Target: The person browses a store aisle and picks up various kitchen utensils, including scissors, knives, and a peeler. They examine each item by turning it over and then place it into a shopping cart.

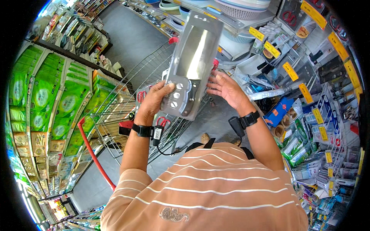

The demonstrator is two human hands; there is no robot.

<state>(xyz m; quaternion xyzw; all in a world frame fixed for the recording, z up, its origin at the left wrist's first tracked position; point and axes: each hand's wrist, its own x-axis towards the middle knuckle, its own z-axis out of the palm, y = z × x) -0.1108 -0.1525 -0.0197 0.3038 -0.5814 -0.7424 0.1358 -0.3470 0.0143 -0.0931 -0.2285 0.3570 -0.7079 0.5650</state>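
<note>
My left hand (156, 96) grips the lower left edge of a packaged kitchen cleaver (192, 55), its thumb on the front of the grey card. The broad, shiny blade points away from me under clear plastic, and the dark handle lies at the near end. My right hand (222, 86) is beside the pack's right edge, palm turned up and fingers spread, holding nothing. Below the pack stands a wire shopping cart (109, 127) with packaged red-handled scissors (141, 96) and other goods in it. Part of the cart is hidden by the pack and my left arm.
A red cart handle (95, 156) is at the lower left. Shelves of green tissue packs (68, 101) line the left side. On the right hang packaged kitchen tools with yellow price tags (290, 71). Plastic baskets (242, 10) sit on a shelf ahead. Grey floor shows between the shelves.
</note>
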